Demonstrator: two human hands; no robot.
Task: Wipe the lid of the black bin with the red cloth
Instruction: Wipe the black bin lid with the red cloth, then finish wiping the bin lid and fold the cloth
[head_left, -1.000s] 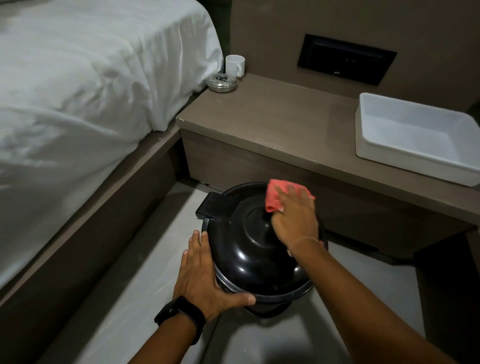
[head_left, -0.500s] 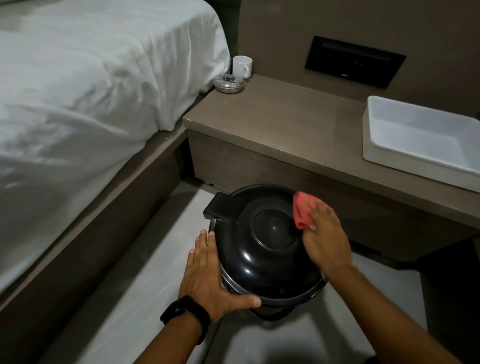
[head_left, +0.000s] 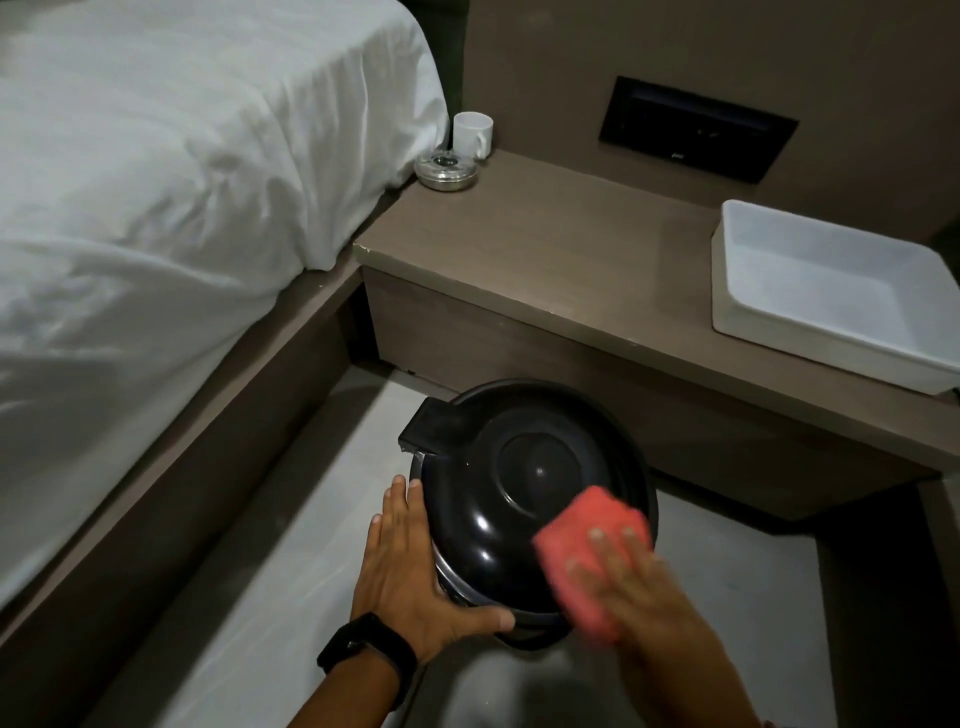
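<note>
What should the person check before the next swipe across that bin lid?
1. Red cloth lies flat on the lid: ok, pressed on its near right part.
2. Right hand covers the cloth: ok, fingers spread over it, though blurred by motion.
3. Left hand steadies the black bin: ok, palm against its left side, thumb under the rim.
4. Lid shut: ok, it sits closed on the rim.
5. Lid's far half and hinge tab wiped: cannot tell.
6. White tray on the shelf above is clear of the swipe: ok.
</note>
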